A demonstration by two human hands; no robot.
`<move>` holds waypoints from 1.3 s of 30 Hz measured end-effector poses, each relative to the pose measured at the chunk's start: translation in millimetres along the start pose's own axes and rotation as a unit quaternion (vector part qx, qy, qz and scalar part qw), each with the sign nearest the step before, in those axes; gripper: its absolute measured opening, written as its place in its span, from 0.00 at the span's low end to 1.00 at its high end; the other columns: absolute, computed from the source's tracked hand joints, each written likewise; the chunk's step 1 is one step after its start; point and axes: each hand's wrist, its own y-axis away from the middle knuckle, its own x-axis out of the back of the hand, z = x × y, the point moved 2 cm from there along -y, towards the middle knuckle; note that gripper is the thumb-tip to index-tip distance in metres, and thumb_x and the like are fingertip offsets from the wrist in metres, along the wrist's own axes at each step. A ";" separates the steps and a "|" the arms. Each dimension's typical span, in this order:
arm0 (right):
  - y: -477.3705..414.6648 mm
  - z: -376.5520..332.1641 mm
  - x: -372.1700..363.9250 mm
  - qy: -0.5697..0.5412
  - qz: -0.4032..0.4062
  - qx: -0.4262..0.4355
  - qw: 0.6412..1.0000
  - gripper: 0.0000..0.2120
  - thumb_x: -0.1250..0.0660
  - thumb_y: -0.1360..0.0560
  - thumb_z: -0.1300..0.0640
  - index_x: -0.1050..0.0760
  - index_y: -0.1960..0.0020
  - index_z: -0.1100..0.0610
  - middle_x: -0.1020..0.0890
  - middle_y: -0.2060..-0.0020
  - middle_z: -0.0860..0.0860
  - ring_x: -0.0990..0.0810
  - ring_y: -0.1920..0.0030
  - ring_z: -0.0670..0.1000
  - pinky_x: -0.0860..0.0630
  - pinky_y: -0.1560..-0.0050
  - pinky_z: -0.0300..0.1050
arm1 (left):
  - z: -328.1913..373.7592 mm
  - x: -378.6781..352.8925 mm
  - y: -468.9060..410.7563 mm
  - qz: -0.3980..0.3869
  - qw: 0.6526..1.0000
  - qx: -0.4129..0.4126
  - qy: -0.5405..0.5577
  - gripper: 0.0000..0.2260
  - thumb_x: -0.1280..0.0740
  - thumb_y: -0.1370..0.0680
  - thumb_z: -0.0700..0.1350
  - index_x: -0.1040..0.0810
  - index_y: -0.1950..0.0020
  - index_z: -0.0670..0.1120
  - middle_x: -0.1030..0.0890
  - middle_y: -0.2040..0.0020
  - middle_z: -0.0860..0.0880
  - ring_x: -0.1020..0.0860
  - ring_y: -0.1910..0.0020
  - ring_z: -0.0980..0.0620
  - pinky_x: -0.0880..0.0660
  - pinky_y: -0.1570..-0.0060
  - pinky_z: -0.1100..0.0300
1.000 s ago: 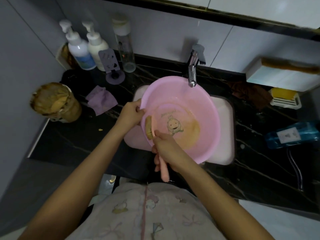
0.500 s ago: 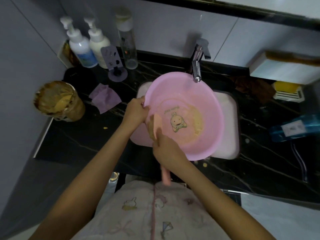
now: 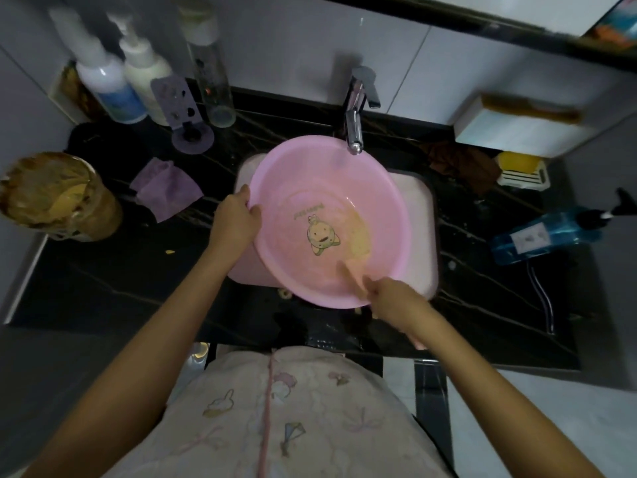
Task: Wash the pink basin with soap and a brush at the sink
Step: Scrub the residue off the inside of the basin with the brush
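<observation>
While the pink basin (image 3: 331,181) sits across the sink (image 3: 420,198) just beneath the tap (image 3: 355,132), the left hand (image 3: 234,220) grips its left rim, fingers curled over the edge. The right hand (image 3: 396,300) is at the basin's near rim, its fingers wrapped round the handle of the brush (image 3: 351,270), whose blurred front end reaches into the bowl beside a yellowish smear. A purple cloth (image 3: 165,189) lies on the dark desk (image 3: 120,281) to the left

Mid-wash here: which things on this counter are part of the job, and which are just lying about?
In use: pink basin, brush, sink, faucet, left hand gripping the rim, right hand holding the brush.
Lying about: pump bottles, purple cloth, brown cloth, blue bottle.
</observation>
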 end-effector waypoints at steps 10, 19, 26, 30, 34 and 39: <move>4.4 15.7 -4.9 -0.126 -0.031 0.021 0.991 0.16 0.45 0.19 0.52 0.29 0.33 0.45 0.19 0.47 0.53 0.23 0.64 0.48 0.26 0.62 0.40 | 3.4 -4.8 1.6 0.036 0.997 0.013 -0.072 0.12 0.41 0.22 0.38 0.28 0.39 0.38 0.26 0.60 0.44 0.26 0.62 0.45 0.35 0.68 0.58; -70.8 72.0 49.8 0.063 0.241 -0.073 0.966 0.26 0.48 0.20 0.52 0.50 0.23 0.48 0.23 0.49 0.58 0.23 0.57 0.57 0.29 0.63 0.45 | -4.2 -7.1 0.1 0.012 0.993 0.002 -0.116 0.17 0.42 0.20 0.41 0.33 0.32 0.39 0.26 0.59 0.43 0.28 0.62 0.46 0.33 0.66 0.54; -55.9 74.0 42.4 -0.369 0.119 -0.086 0.918 0.31 0.31 0.27 0.55 0.40 0.30 0.60 0.24 0.53 0.54 0.24 0.63 0.49 0.29 0.70 0.39 | -9.0 -14.2 0.0 -0.018 0.992 0.048 -0.113 0.15 0.43 0.19 0.39 0.34 0.34 0.35 0.24 0.50 0.35 0.26 0.56 0.42 0.34 0.60 0.53; -36.9 70.9 39.3 -0.422 0.109 -0.029 0.900 0.16 0.33 0.28 0.62 0.30 0.41 0.58 0.24 0.58 0.55 0.31 0.71 0.46 0.33 0.74 0.37 | -19.6 -20.0 -3.2 -0.056 0.990 0.088 -0.097 0.11 0.42 0.20 0.38 0.31 0.41 0.33 0.24 0.49 0.31 0.25 0.48 0.34 0.35 0.57 0.54; -5.8 73.9 67.5 -0.394 0.217 -0.011 0.893 0.13 0.33 0.28 0.59 0.28 0.44 0.55 0.21 0.57 0.54 0.22 0.64 0.53 0.26 0.69 0.43 | -11.8 -23.5 5.7 -0.064 0.989 0.103 0.079 0.08 0.41 0.22 0.35 0.26 0.56 0.46 0.25 0.50 0.42 0.26 0.48 0.44 0.35 0.52 0.60; 30.6 75.6 105.8 -0.500 0.263 0.074 0.822 0.04 0.39 0.26 0.67 0.27 0.53 0.62 0.32 0.73 0.52 0.36 0.81 0.43 0.40 0.81 0.35 | -3.8 -48.7 14.9 -0.116 0.967 0.155 0.164 0.18 0.38 0.21 0.36 0.32 0.31 0.34 0.23 0.45 0.41 0.25 0.49 0.45 0.27 0.54 0.61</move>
